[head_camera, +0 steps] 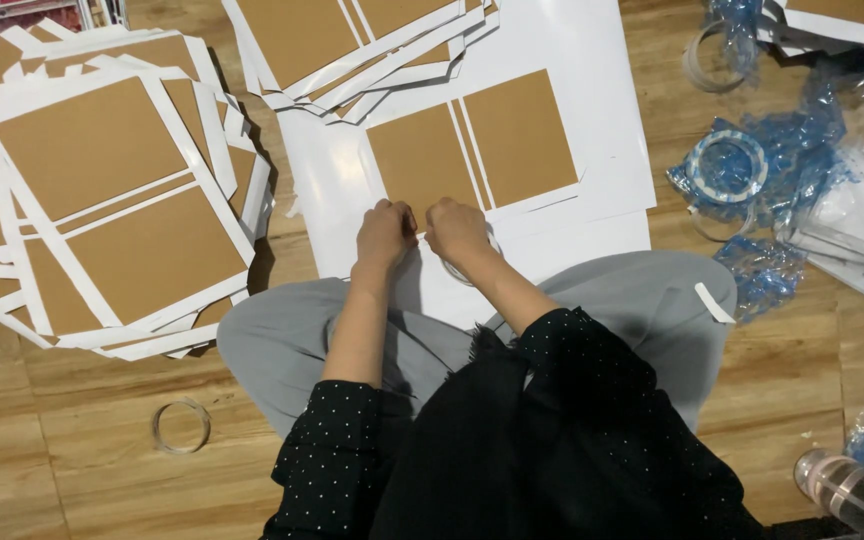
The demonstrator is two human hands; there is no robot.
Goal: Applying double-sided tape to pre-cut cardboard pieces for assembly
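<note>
While both hands [422, 232] grip a tape roll [472, 262], card stacks [102, 190] and blue wrappers [762, 160] crowd around.

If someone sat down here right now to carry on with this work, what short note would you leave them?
Left hand and right hand: both closed, side by side at the near edge of the white sheet, pinching something thin; a tape ring seems to sit under the right hand.
Work piece: two brown cardboard panels lie on that sheet, just beyond the hands.
Done: a big pile of finished panel sheets on the left, another stack at the top.
Around: an empty tape ring on the floor near left, a tape roll in blue wrap on the right.
Left: I cannot tell how many remain.
</note>
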